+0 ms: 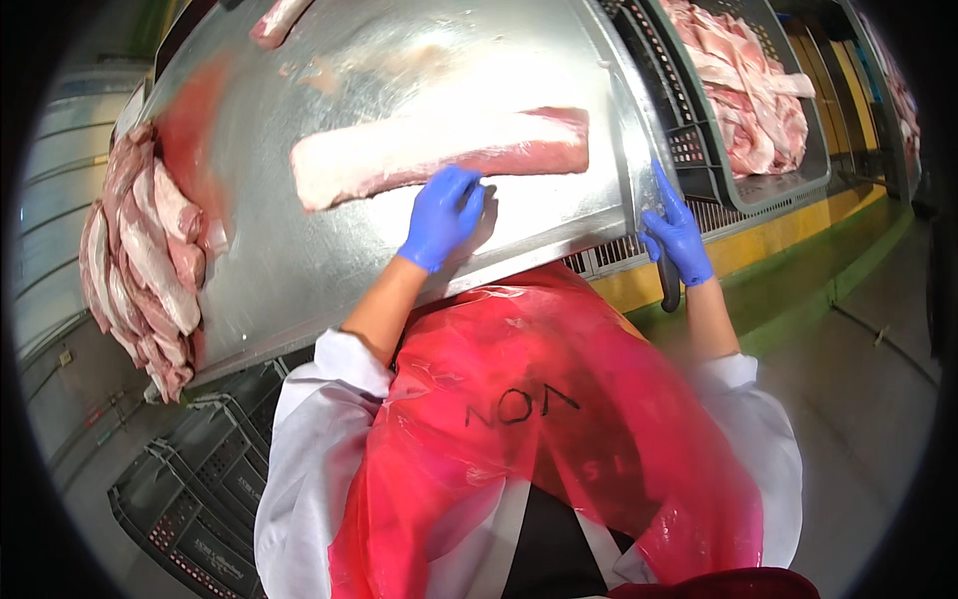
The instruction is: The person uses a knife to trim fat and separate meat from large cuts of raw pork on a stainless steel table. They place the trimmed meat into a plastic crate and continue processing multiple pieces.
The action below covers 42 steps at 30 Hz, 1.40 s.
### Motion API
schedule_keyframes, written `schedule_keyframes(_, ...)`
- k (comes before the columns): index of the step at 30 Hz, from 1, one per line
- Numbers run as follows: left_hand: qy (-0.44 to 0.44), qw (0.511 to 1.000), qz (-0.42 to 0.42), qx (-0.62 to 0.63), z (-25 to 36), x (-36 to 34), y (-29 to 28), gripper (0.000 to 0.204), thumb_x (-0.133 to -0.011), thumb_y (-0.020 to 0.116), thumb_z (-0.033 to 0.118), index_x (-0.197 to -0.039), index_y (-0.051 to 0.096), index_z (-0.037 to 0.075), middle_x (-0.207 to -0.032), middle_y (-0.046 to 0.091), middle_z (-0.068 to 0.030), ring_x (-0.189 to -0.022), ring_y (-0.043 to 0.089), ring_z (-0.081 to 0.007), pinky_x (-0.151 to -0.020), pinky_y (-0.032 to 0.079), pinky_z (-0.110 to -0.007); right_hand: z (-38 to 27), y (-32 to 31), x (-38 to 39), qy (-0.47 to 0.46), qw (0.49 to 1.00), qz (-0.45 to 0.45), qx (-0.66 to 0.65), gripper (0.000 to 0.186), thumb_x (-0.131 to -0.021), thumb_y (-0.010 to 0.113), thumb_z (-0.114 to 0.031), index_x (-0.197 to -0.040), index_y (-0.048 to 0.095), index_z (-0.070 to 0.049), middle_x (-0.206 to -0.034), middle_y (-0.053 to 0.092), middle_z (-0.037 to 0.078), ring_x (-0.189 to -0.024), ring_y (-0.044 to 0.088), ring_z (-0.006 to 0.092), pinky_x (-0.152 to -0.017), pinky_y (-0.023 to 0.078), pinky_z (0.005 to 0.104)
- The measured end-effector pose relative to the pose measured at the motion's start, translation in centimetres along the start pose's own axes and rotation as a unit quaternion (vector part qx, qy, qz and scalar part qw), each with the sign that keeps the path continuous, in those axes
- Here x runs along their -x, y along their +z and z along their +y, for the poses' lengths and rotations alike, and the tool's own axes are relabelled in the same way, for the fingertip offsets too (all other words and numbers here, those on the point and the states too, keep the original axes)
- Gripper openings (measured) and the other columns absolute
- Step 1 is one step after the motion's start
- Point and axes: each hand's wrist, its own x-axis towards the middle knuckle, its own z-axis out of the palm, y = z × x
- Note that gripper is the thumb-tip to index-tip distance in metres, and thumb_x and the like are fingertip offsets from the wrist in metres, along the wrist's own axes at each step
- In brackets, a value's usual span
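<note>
A long pale slab of meat, like a pork loin point(429, 148), lies across the metal table point(299, 260). At its near edge is my left hand point(439, 218) in a blue glove. The fingers curl against the meat and the thumb stands a little aside. Over by the table's right rim, my right hand point(681, 240), also gloved in blue, is closed round a knife point(670, 288). Its dark handle sticks out below the palm, and the index finger stretches forward along it. The blade lies near the rim and is hard to make out.
A heap of meat strips point(140, 260) sits at the table's left edge, and another piece point(279, 20) at the far edge. To the right, a grey crate point(813, 185) holds pale trimmings point(748, 95). Dark crates point(200, 489) stand below left.
</note>
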Motion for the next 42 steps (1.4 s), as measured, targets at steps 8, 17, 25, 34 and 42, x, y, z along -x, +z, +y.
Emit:
schedule_keyframes(8,0.104,0.966,-0.169,-0.165,5.1,-17.0,9.4,0.020,-0.086,0.068,0.018,-0.102,0.070,0.006,-0.098,0.067,-0.0126,-0.093,0.064,-0.0329,-0.083,0.054,-0.042,1.4,-3.6,0.4,-0.010,0.994,0.084,0.073,0.085,-0.092,0.059,0.001,-0.163,0.020,-0.025,-0.091,0.064,0.003,-0.065,0.058,0.0085,-0.057,0.050,0.0250)
schedule_keyframes(17,0.123,0.888,-0.334,-0.290,7.0,-19.4,13.8,0.017,-0.087,0.060,0.015,-0.091,0.069,0.001,-0.093,0.070,-0.0199,-0.092,0.068,-0.0335,-0.082,0.055,-0.043,3.4,-7.4,-0.5,-0.089,0.989,0.088,0.083,0.082,-0.092,0.059,-0.007,-0.163,0.021,-0.026,-0.068,0.060,0.005,-0.053,0.056,0.0085,-0.050,0.050,0.0278)
schedule_keyframes(25,0.151,0.955,-0.217,-0.135,7.6,-19.2,14.5,0.015,-0.086,0.059,0.014,-0.083,0.065,0.001,-0.087,0.066,-0.0240,-0.083,0.062,-0.0439,-0.078,0.051,-0.050,-1.1,-5.2,-10.1,-0.086,0.976,0.015,0.200,0.076,-0.096,0.057,-0.024,-0.161,0.021,-0.034,-0.068,0.062,0.012,-0.054,0.059,0.0198,-0.059,0.055,0.0362)
schedule_keyframes(34,0.124,0.967,-0.204,-0.091,6.3,-19.4,13.0,0.009,-0.084,0.061,0.010,-0.084,0.065,0.002,-0.084,0.063,-0.0237,-0.084,0.060,-0.0430,-0.079,0.050,-0.049,-0.9,-8.2,-4.0,-0.002,0.966,-0.162,0.200,0.077,-0.094,0.057,-0.012,-0.161,0.025,-0.032,-0.070,0.062,0.008,-0.053,0.057,0.0130,-0.056,0.053,0.0299)
schedule_keyframes(42,0.108,0.963,-0.238,-0.066,5.9,-22.5,12.3,0.009,-0.085,0.061,0.008,-0.088,0.065,0.000,-0.091,0.064,-0.0251,-0.088,0.061,-0.0441,-0.080,0.050,-0.049,-3.8,-4.8,-10.3,-0.030,0.969,-0.119,0.216,0.076,-0.097,0.056,-0.015,-0.162,0.021,-0.030,-0.074,0.060,0.007,-0.056,0.056,0.0150,-0.056,0.052,0.0328)
